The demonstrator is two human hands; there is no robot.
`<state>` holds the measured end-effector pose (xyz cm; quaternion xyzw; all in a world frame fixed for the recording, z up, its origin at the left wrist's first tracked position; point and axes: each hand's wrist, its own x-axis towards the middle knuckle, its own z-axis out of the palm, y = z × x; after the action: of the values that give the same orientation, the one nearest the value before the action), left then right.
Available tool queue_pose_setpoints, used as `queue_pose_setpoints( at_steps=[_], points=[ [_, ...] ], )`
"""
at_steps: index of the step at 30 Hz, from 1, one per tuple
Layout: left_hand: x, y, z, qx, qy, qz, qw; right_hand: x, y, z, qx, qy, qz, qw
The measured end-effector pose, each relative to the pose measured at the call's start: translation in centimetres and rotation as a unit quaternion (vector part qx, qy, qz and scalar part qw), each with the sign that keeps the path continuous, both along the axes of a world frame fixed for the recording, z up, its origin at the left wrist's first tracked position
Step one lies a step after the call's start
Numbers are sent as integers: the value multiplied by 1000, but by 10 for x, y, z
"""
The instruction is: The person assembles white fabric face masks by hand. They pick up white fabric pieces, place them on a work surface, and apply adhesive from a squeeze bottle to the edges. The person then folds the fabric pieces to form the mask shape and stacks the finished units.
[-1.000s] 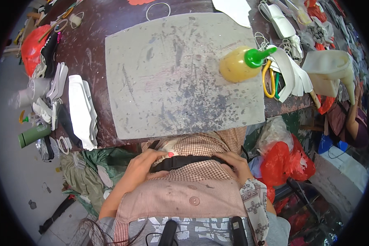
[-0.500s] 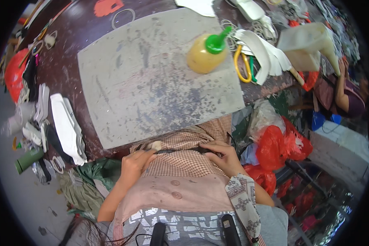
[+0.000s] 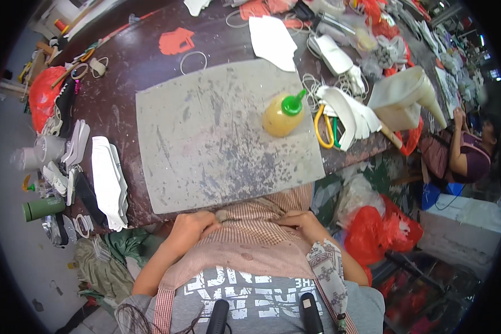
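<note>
A brown-and-cream checked apron [image 3: 245, 214] covers my lap, with a plainer pinkish bib [image 3: 206, 261] above it. My left hand [image 3: 193, 229] is closed on the apron cloth at the left, its fingers curled inward. A small pale lump [image 3: 221, 215] shows by its fingertips; I cannot make out what it is. On the right, my right hand [image 3: 300, 221] pinches the gathered cloth of the same apron. Both hands sit just below the table's near edge. Beyond them, a squeeze bottle [image 3: 283, 116] of yellowish liquid with a green nozzle stands on a stained grey board [image 3: 206, 139].
White cut pieces [image 3: 110, 183] and a green cylinder [image 3: 43, 209] lie left. Yellow-handled scissors [image 3: 323, 128], white strips [image 3: 348, 114] and a translucent jug [image 3: 398, 103] crowd the right. Red plastic bags [image 3: 367, 228] hang beside my right arm. Another person [image 3: 465, 150] sits far right.
My view has tilted upward, so more of the table's far side shows. Both hands remain at the apron; the dark strip seen between them earlier is now mostly hidden.
</note>
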<state>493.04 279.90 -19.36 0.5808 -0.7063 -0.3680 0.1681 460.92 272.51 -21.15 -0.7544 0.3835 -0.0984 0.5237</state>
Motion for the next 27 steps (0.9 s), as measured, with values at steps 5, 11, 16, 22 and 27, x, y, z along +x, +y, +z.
queue_pose_setpoints(
  at_steps=[5,11,16,22,27],
  points=[
    [26,-12,56,140,-17,-156,978,1,-85,58,197,-138,-81,967],
    [21,-52,92,123,62,-68,988,83,-108,-2,652,-573,-109,485],
    [25,-145,89,2,94,-20,995,109,-137,11,706,-640,-222,207],
    [8,-356,-7,-122,-64,258,956,91,-147,23,601,-589,-286,458],
    [-26,-352,2,-192,-61,307,930,-4,-145,51,264,-620,-325,663]
  ],
)
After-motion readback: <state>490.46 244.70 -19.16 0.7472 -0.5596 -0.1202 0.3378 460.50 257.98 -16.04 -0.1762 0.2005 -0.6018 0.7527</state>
